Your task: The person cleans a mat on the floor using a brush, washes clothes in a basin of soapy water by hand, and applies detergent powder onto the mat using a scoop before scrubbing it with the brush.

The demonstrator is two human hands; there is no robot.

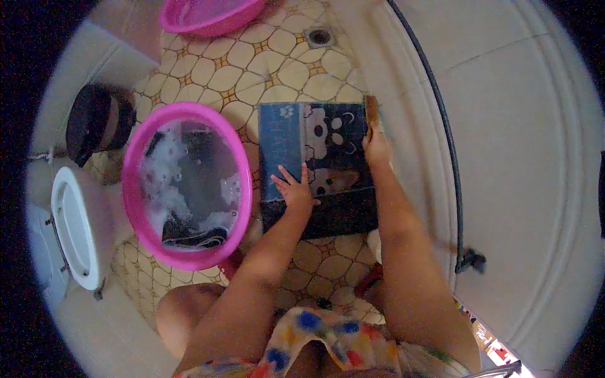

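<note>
A dark blue and grey mat with cartoon animal faces and a paw print lies flat on the tiled floor in front of me. My left hand rests on its left part, fingers spread and holding nothing. At the mat's upper right edge, my right hand is closed around a long brown scrubbing brush; its bristles cannot be made out. To the left stands a pink basin of sudsy water, with dark fabric partly under the foam.
A white toilet and a black bin-like container stand at the left. Another pink basin is at the top, near a floor drain. A black hose runs along the wall at the right.
</note>
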